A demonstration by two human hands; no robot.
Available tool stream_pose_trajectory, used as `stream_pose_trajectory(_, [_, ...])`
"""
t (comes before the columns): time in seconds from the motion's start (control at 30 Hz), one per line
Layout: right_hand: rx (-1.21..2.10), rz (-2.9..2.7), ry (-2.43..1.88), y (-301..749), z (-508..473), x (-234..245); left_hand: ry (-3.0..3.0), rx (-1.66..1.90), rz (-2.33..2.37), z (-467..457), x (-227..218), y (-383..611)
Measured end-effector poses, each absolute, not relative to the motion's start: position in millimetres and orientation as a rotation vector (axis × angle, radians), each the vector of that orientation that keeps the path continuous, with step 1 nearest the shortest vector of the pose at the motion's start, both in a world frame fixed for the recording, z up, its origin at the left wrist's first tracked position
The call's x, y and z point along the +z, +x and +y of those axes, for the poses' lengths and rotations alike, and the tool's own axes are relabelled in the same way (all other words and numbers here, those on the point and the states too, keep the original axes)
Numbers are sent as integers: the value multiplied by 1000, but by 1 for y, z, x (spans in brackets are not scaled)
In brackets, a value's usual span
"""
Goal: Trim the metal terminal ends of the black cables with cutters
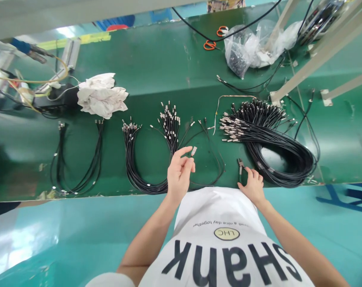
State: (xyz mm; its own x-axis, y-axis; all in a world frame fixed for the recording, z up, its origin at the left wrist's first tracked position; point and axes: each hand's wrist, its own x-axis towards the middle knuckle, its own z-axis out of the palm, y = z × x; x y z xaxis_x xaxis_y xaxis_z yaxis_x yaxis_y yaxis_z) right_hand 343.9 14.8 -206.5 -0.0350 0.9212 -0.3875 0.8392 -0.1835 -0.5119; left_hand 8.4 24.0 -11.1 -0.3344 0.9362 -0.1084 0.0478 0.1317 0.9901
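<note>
At right, pliers (240, 165) (nose forward)

The white shirt (218, 207) bears dark lettering (233, 258) — and a yellow LHC oval (227, 233).

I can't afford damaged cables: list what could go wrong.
The pliers in the right hand are near the large cable coil and might nick it. The U-shaped cable bundle curves near the bench's front edge and could be snagged. Loose cables beside the left hand could tangle with the held cable.
</note>
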Motion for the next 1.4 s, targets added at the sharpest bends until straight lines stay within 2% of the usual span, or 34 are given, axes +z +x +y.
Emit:
stream_pose_trajectory(0.2, [1598,-1509,-1921,361,33,-200,1193,1223,1683,23,-12,8])
stream_pose_trajectory(0.37, [2184,-1028,-1541,362,39,-175,1344,1159,1795,22,-12,8])
stream_pose_trajectory(0.57, [2399,-760,-1154,343,38,-131,1445,1230,1744,24,-10,11])
stream_pose_trajectory(0.8, [2585,-896,-884,323,57,-61,1556,1146,1608,25,11,19])
stream_pose_trajectory(0.87, [2494,-1073,-919,319,64,-35,1583,1108,1577,23,18,21])
stream_pose_trajectory(0.9, [2367,-1330,-995,318,68,-21,1595,1082,1563,23,21,21])
stream_pose_trajectory(0.97, [2060,-1902,-1063,314,76,5,1616,1021,1542,21,26,21])
stream_pose_trajectory(1.07, [1532,-2420,-1024,307,87,33,1662,948,1525,18,32,22])
stream_pose_trajectory(1.2, [1095,-2741,-945,302,97,52,1724,918,1523,16,38,22])
stream_pose_trajectory(1.4, [802,-2970,-837,301,103,67,1824,884,1542,11,40,21])
